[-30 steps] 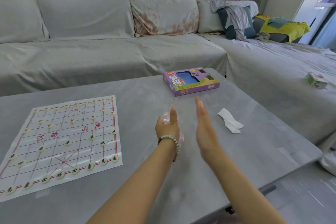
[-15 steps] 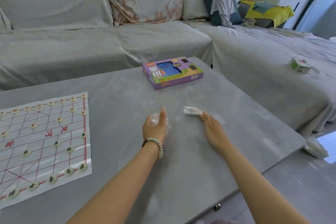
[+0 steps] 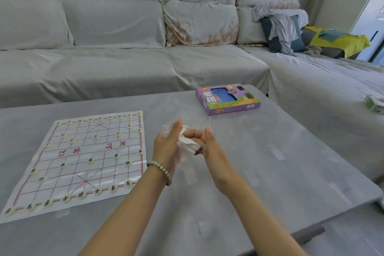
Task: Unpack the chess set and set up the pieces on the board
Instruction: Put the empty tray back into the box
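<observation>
Crumpled white paper (image 3: 187, 144) tight in left hand (image 3: 166, 146) and right hand (image 3: 211, 148); box (image 3: 228, 101) label "象棋 XIANG QI"

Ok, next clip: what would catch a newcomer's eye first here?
Two hands meet over the grey table: the right hand pinches a crumpled white paper next to the left hand, which grips clear plastic wrap. To the left, the xiangqi board lies flat with round pieces set out on it. The purple xiangqi box sits near the far edge.
</observation>
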The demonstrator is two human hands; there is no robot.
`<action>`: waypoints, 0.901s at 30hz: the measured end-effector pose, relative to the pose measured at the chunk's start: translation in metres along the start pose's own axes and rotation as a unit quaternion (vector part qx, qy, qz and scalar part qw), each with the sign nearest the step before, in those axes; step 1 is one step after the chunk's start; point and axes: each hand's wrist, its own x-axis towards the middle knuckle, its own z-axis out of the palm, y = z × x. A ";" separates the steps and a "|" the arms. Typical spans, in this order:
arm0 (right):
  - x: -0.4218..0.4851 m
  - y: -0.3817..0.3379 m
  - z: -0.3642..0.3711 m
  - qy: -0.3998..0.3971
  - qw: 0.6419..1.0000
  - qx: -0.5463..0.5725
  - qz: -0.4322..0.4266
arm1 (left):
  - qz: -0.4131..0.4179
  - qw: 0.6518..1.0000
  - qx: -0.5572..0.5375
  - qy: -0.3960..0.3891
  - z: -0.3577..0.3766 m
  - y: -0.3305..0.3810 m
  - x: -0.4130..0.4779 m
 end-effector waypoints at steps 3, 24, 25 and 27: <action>-0.011 -0.006 0.056 -0.007 0.998 -0.020 -0.057 | 0.039 0.995 -0.045 0.077 -0.051 0.034 -0.011; -0.152 -0.055 0.520 -0.534 0.837 0.100 0.061 | 0.252 0.801 -0.179 0.513 -0.470 0.152 -0.235; -0.160 -0.046 0.536 -0.553 0.823 0.102 0.077 | 0.247 0.784 -0.172 0.543 -0.495 0.143 -0.247; -0.175 -0.031 0.568 -0.570 0.810 0.099 0.091 | 0.224 0.755 -0.149 0.598 -0.542 0.123 -0.274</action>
